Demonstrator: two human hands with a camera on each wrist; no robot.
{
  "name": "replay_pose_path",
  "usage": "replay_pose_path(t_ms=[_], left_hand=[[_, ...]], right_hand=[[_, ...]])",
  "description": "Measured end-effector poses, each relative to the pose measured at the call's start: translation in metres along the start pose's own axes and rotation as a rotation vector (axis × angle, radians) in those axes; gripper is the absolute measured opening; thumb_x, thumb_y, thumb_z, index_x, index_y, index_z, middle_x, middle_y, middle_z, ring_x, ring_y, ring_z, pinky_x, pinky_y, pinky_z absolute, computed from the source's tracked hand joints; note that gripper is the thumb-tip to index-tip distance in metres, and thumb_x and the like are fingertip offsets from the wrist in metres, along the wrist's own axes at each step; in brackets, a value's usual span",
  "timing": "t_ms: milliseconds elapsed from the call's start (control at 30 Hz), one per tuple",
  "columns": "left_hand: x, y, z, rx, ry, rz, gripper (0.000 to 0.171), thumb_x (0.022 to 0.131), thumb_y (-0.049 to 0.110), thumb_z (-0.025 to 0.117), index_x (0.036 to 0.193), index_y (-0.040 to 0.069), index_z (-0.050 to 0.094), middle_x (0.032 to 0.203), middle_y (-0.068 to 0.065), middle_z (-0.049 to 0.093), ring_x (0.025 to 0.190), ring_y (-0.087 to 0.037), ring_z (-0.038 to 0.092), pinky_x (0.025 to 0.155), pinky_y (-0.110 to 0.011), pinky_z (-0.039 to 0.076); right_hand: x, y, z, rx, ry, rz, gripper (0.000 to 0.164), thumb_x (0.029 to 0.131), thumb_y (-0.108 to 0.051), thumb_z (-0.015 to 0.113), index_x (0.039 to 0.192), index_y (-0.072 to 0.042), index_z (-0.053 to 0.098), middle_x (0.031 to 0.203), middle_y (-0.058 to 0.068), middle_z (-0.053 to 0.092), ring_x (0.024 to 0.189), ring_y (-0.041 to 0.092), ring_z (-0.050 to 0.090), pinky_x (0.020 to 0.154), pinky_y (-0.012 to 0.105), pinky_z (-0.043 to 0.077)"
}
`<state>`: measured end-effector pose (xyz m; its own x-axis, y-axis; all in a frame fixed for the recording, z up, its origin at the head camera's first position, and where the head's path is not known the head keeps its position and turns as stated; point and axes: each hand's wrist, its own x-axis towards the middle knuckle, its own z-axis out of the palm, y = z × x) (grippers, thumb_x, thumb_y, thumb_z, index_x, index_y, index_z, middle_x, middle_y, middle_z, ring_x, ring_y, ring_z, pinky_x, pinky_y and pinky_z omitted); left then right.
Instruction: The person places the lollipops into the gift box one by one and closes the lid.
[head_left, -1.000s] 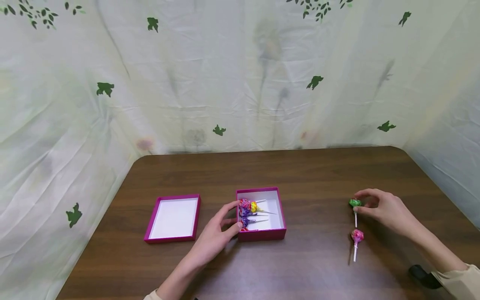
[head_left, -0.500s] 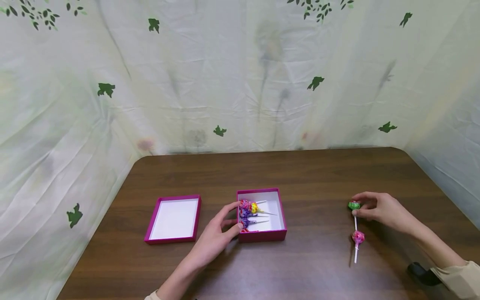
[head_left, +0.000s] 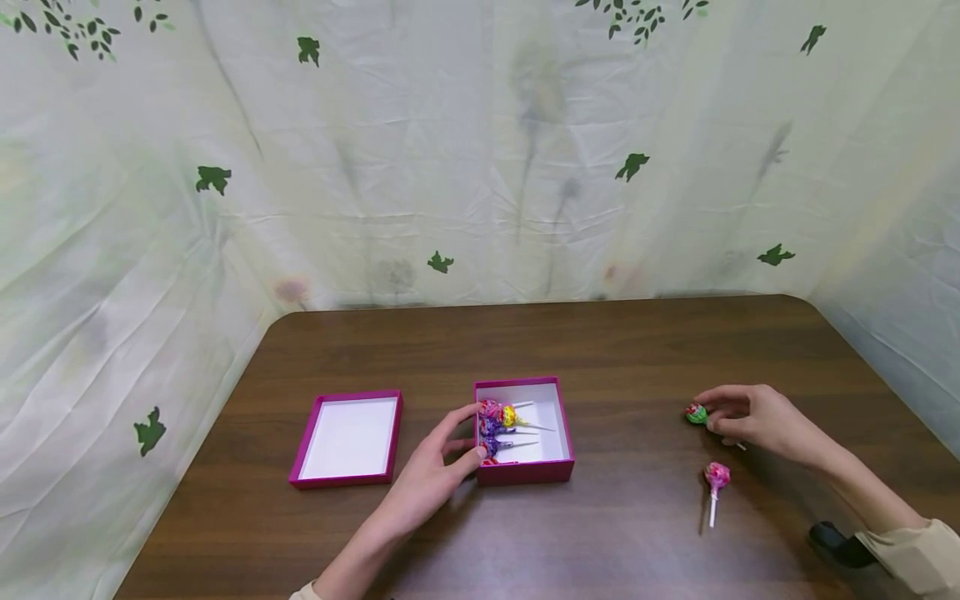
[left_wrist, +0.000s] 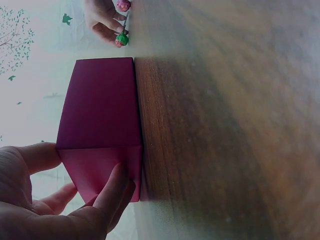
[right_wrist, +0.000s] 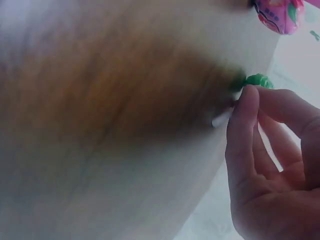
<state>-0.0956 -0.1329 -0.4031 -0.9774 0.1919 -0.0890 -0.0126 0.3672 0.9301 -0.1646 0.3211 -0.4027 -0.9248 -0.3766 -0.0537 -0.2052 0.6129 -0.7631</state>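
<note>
At the left wall of an open magenta box [head_left: 525, 472], my left hand [head_left: 431, 471] holds the box, index finger at the rim and thumb by the near corner. In the left wrist view, fingers [left_wrist: 114, 187] lie against its side. Several wrapped lollipops [head_left: 491, 427], purple, pink and yellow, lie inside, sticks pointing right. My right hand [head_left: 757, 421] pinches a green-and-red lollipop [head_left: 696, 413] between thumb and index finger, its head to the left; much of its stick is hidden. A pink lollipop [head_left: 717, 476] lies nearer on the table, apart from the hand.
The magenta-rimmed lid [head_left: 348, 437], white inside, lies left of the box. All of this sits on a dark brown wooden table [head_left: 600, 350]. Behind it hangs a pale curtain [head_left: 465, 150] with green leaf shapes. A black band [head_left: 840, 546] sits at the right sleeve.
The green lollipop has turned in my right hand: its stick pointed toward the pink one and now points right. The right hand moved slightly left. The left hand and box stayed put.
</note>
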Motion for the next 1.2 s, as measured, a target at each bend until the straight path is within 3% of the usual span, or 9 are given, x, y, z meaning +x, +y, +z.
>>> replay_pose_path(t_ms=[367,667,900,1200], left_hand=[[0.0,0.0,0.0,0.004,0.003,-0.001,0.054,0.095,0.024,0.066,0.145,0.031,0.046,0.147,-0.004,0.045,0.123,-0.028,0.055,0.091,-0.05,0.045],[0.0,-0.001,0.0,0.01,-0.002,0.004,0.053,0.095,0.026,0.066,0.144,0.032,0.046,0.147,-0.003,0.045,0.123,-0.027,0.055,0.091,-0.05,0.045],[0.0,0.0,0.0,0.002,-0.005,0.007,0.053,0.095,0.025,0.066,0.144,0.032,0.046,0.147,-0.003,0.045,0.122,-0.027,0.055,0.09,-0.048,0.046],[0.0,0.001,0.0,0.0,-0.002,0.007,0.053,0.095,0.025,0.066,0.144,0.033,0.047,0.147,-0.002,0.045,0.122,-0.026,0.055,0.088,-0.045,0.045]], right_hand=[[0.007,-0.006,0.009,-0.173,0.066,-0.011,0.038,0.084,-0.033,0.079,0.114,-0.011,0.071,0.094,-0.004,0.069,0.077,0.01,0.06,0.064,0.026,0.046],[0.008,-0.007,0.012,-0.214,0.064,-0.033,0.027,0.082,-0.026,0.081,0.104,-0.014,0.072,0.077,-0.007,0.065,0.07,0.009,0.057,0.06,0.026,0.042],[0.009,-0.015,0.013,-0.222,0.126,-0.059,0.029,0.085,-0.031,0.079,0.108,-0.015,0.071,0.084,-0.006,0.067,0.075,0.009,0.062,0.063,0.027,0.047],[0.014,-0.031,0.019,-0.207,0.188,-0.129,0.028,0.085,-0.031,0.078,0.109,-0.017,0.071,0.082,-0.006,0.066,0.074,0.011,0.063,0.064,0.026,0.048]])
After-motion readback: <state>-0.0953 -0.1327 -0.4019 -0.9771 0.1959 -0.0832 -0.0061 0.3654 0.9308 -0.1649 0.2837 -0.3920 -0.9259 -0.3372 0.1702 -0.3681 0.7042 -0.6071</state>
